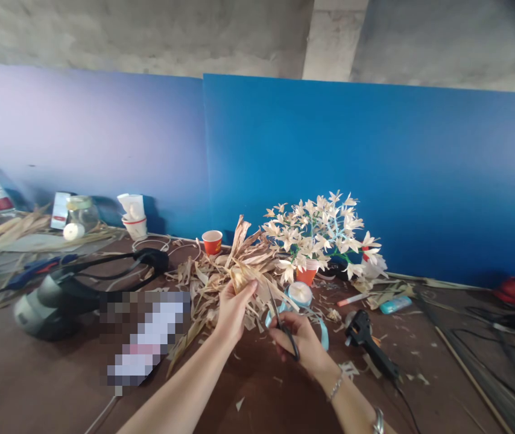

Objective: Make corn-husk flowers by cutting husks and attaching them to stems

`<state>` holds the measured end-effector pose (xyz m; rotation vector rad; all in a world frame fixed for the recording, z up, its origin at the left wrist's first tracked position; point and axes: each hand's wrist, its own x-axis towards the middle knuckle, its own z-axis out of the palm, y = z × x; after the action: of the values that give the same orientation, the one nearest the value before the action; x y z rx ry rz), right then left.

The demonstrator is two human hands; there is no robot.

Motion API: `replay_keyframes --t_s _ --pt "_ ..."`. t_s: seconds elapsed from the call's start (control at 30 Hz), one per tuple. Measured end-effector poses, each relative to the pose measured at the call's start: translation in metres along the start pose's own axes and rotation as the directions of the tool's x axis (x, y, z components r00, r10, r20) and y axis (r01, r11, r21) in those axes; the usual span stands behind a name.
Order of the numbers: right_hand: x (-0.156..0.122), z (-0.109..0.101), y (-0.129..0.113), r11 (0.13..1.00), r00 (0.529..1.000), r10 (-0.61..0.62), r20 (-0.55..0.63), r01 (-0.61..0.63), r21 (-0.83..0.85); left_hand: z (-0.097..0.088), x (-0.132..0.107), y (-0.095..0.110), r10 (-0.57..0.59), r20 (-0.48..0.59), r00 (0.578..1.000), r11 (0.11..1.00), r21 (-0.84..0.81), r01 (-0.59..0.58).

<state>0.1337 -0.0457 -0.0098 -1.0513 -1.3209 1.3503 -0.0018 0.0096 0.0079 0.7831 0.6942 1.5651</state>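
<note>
My left hand [234,307] is closed on a pale dried corn husk [246,278], thumb on top, above a heap of husks. Close by on the right, my right hand [296,339] grips dark-handled scissors [288,334], their blades pointing up and away toward the husk's edge. Whether the blades touch the husk I cannot make out. Loose husk strips [203,295] lie behind and left of my hands. Just beyond stands a bunch of cream husk flowers [316,232] in an orange paper cup [306,274]. A roll of pale tape [300,293] sits in front of that cup.
A black glue gun [368,343] with a cord lies to the right, near a turquoise packet [395,305]. On the left are a blurred-out phone [149,343] and a grey-black headset [58,301]. A red paper cup [212,242] stands at the back by the blue panel [352,144].
</note>
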Motion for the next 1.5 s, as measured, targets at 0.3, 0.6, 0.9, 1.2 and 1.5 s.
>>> replay_keyframes --t_s 0.3,0.6,0.9,1.2,1.5 --pt "0.003 -0.003 0.002 0.994 1.000 0.017 -0.010 -0.018 -0.107 -0.001 0.003 -0.001 -0.053 -0.014 0.998 0.999 0.008 0.053" --pt "0.003 -0.005 0.000 0.989 0.998 0.057 0.009 -0.055 -0.137 -0.004 0.008 0.001 -0.042 -0.022 0.999 0.999 0.031 0.042" --pt "0.004 -0.011 0.000 0.988 0.998 0.048 0.034 -0.043 -0.147 -0.007 0.012 0.003 -0.056 -0.001 0.998 0.994 0.095 0.056" --pt "0.004 -0.014 0.001 0.985 0.998 0.049 0.051 -0.040 -0.167 -0.009 0.015 0.002 -0.069 0.030 0.997 0.994 0.093 0.066" --pt "0.003 -0.012 0.001 0.992 0.998 0.030 0.047 -0.024 -0.120 -0.007 0.012 -0.002 -0.102 0.018 0.995 0.993 0.062 0.101"
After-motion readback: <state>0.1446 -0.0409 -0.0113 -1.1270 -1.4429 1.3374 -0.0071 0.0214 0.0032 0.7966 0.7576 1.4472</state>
